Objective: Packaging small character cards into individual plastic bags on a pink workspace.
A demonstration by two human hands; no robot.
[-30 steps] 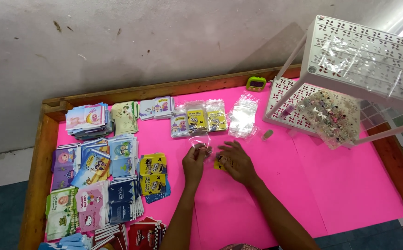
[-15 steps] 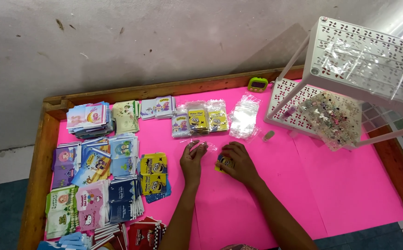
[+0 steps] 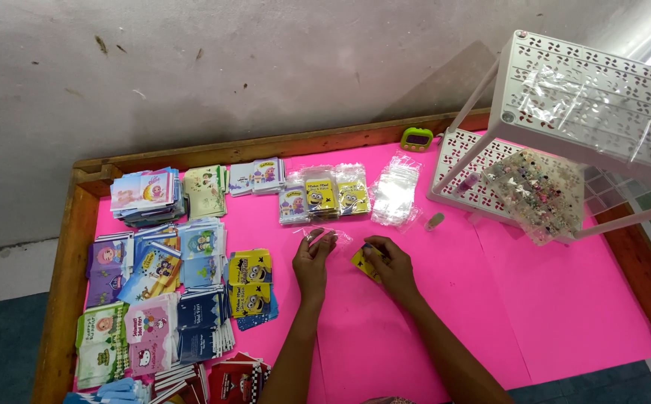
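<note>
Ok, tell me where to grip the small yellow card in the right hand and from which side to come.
Judging by its pose, pinch the small yellow card at its left edge, coming from the left. It is thin and flat, lifted off the pink sheet; the right hand covers its right part, leaving the left corner free. The left hand already holds a clear plastic sleeve.

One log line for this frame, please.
left hand: holds clear sleeve | right hand: holds yellow card | surface: pink table
</note>
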